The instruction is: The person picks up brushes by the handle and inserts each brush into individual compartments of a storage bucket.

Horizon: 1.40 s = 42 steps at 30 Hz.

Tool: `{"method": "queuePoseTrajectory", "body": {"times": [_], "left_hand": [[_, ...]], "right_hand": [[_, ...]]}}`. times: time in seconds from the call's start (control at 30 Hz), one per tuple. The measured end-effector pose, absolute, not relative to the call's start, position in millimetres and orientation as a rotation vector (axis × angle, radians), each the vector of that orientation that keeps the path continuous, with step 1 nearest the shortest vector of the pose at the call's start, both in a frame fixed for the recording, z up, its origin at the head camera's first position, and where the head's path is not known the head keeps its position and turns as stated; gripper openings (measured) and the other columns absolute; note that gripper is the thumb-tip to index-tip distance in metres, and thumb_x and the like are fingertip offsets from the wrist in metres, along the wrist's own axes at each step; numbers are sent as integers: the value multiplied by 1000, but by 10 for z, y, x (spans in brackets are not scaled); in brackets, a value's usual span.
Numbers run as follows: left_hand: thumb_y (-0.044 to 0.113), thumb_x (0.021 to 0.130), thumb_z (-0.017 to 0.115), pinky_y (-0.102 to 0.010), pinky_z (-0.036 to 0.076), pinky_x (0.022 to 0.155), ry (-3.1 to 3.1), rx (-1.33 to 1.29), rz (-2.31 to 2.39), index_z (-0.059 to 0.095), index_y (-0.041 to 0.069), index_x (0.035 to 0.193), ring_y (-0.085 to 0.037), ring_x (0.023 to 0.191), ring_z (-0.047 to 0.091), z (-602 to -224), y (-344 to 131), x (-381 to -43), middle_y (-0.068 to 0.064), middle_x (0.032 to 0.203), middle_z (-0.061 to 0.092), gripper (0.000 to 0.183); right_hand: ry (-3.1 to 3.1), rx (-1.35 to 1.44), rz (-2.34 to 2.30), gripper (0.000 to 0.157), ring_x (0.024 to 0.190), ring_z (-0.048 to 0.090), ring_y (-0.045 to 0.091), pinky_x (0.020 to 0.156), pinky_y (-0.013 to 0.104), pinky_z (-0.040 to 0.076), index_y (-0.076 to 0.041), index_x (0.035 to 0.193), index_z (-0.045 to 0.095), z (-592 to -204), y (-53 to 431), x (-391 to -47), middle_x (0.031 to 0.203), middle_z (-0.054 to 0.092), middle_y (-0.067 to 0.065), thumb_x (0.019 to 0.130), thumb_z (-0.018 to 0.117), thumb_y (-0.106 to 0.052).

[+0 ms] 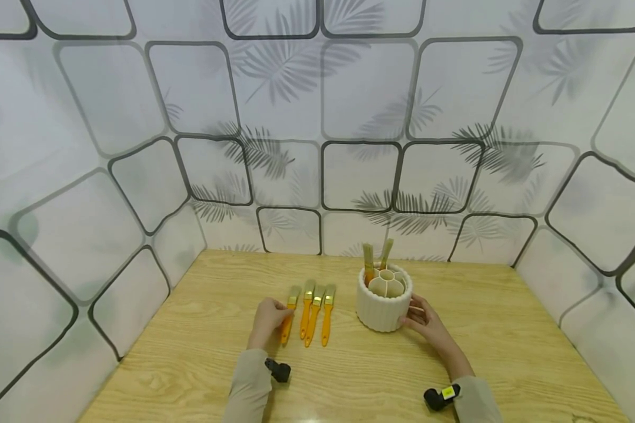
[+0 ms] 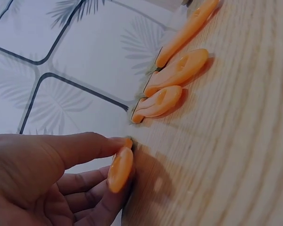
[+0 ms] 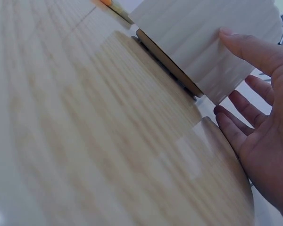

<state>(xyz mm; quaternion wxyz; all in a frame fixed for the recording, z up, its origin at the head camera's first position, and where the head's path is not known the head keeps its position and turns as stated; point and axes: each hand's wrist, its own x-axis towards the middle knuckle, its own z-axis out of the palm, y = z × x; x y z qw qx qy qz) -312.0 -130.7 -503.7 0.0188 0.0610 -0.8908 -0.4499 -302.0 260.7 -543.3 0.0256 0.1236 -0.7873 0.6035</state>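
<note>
My left hand (image 1: 268, 319) pinches the orange handle of a flat paintbrush (image 1: 287, 330), the leftmost in a row on the wooden table. In the left wrist view, thumb and fingers hold this brush (image 2: 120, 170) low over the wood. Three similar paintbrushes (image 1: 326, 320) lie just right of it, bristles pointing away from me. A white ribbed round holder (image 1: 383, 314) with petal-shaped compartments stands farther right, two brushes (image 1: 368, 261) upright in its back part. My right hand (image 1: 425, 324) touches the holder's right side, thumb against its ribbed wall (image 3: 193, 40), fingers loosely extended beside it.
The light wood table (image 1: 190, 352) ends at a patterned wall covering (image 1: 291, 176) behind and on both sides. A small black camera (image 1: 279, 371) is worn on the left wrist, another (image 1: 440, 398) on the right.
</note>
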Motion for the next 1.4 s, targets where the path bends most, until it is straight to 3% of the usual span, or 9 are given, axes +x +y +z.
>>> {"method": "queuePoseTrajectory", "body": {"times": [0.1, 0.23, 0.37, 0.7, 0.8, 1.03, 1.4], "left_hand": [[10, 79, 72, -25, 49, 49, -2759, 181, -1431, 69, -6, 86, -12, 53, 55, -5034, -1312, -3117, -12, 75, 66, 17], [9, 80, 71, -27, 51, 52, -2754, 177, -1477, 68, -7, 89, -13, 57, 57, -5037, -1326, -3118, -13, 79, 66, 18], [9, 82, 70, -27, 51, 53, -2763, 163, -1480, 68, -6, 88, -12, 58, 58, -5034, -1342, -3125, -12, 77, 66, 16], [9, 80, 71, -23, 46, 48, -2741, 108, -1493, 68, -3, 81, -9, 52, 52, -5018, -1360, -3147, -4, 65, 62, 12], [8, 80, 71, -23, 46, 51, -2704, 109, -1533, 67, -3, 83, -10, 56, 53, -5001, -1355, -3156, -6, 69, 63, 12], [8, 83, 68, -30, 55, 56, -2628, 109, -1686, 65, -6, 94, -15, 61, 62, -4992, -1346, -3177, -12, 79, 65, 17], [10, 84, 68, -31, 56, 58, -2559, 51, -1708, 64, -6, 98, -24, 68, 65, -4951, -1314, -3187, -16, 86, 64, 22]], "right_hand": [[-2432, 393, 1875, 67, 119, 45, 35, 97, 30, 43, -4, 142, 28, -5426, 2603, -3013, 131, 40, 24, 86, 65, -8], [-2431, 393, 1918, 68, 122, 41, 42, 91, 18, 43, -6, 143, 26, -5407, 2602, -3002, 133, 38, 24, 87, 64, -9], [-2435, 390, 1949, 68, 124, 39, 43, 86, 11, 41, -8, 144, 24, -5396, 2604, -2998, 135, 36, 24, 88, 63, -11], [-2442, 374, 1944, 68, 125, 39, 43, 87, 10, 40, -7, 144, 25, -5399, 2600, -3013, 135, 36, 24, 87, 64, -11], [-2441, 372, 1943, 68, 126, 38, 42, 91, 15, 41, -7, 143, 25, -5396, 2599, -3018, 136, 35, 24, 87, 64, -11], [-2403, 441, 1976, 69, 129, 32, 42, 103, 43, 35, -4, 144, 22, -5392, 2594, -3014, 144, 28, 24, 88, 63, -8], [-2384, 509, 1956, 75, 133, 27, 39, 107, 43, 29, -6, 146, 18, -5392, 2587, -3024, 147, 24, 23, 86, 64, -7]]}}
